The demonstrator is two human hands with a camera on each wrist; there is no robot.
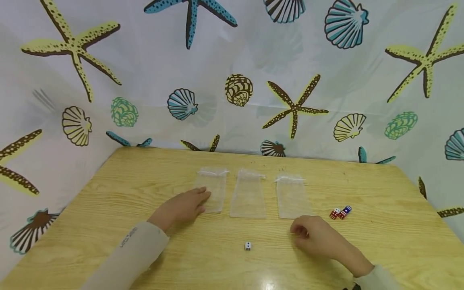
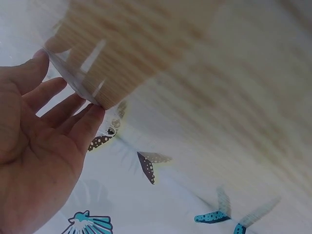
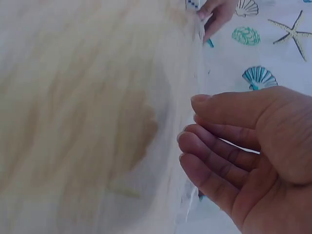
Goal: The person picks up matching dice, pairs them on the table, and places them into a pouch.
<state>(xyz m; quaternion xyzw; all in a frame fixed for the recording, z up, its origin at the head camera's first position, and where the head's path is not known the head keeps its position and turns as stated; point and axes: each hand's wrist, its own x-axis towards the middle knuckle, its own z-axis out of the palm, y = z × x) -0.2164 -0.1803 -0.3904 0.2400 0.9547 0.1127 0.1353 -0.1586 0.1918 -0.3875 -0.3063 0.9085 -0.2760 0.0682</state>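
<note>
Three sheer white drawstring pouches lie flat in a row: a left pouch (image 1: 216, 197), a middle pouch (image 1: 248, 197) and a right pouch (image 1: 293, 197). My left hand (image 1: 186, 205) rests its fingers on the left pouch's side edge. In the left wrist view, the left hand's (image 2: 44, 126) fingers are spread and relaxed, fingertips at the surface. Just below the right pouch is my right hand (image 1: 317, 237), fingers loosely curled; the right wrist view shows nothing in that hand (image 3: 239, 146). A white die (image 1: 248, 245) sits between the hands.
Right of the right pouch, several small dice (image 1: 340, 212) in red, white and blue are grouped together. The light wooden table (image 1: 152, 173) ends at a hanging cloth (image 1: 224, 125) printed with shells and starfish, which also runs along both sides.
</note>
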